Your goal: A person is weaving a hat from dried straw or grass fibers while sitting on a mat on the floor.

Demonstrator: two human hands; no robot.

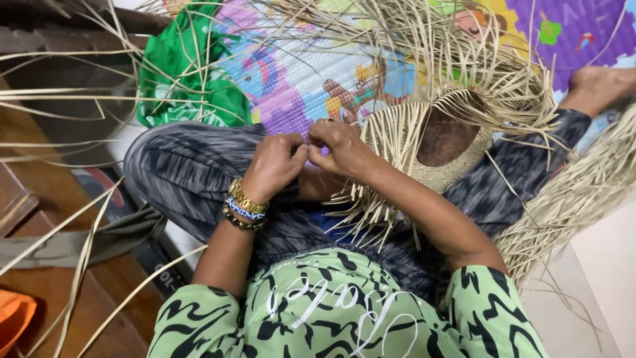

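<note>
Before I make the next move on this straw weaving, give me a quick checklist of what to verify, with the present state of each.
1. Both hands on the work: left hand and right hand meet at the woven piece's edge. Ok.
2. Grip on a strand: fingertips pinched together, but the strand between them is hidden. Cannot tell.
3. Woven straw piece supported: it rests on the lap. Ok.
4. Loose straw strands within reach: they fan out just past the hands. Ok.
5. Bracelets clear of strands: none seem caught. Ok.
6. Weave tightness at the hands: covered by fingers. Cannot tell.
</note>
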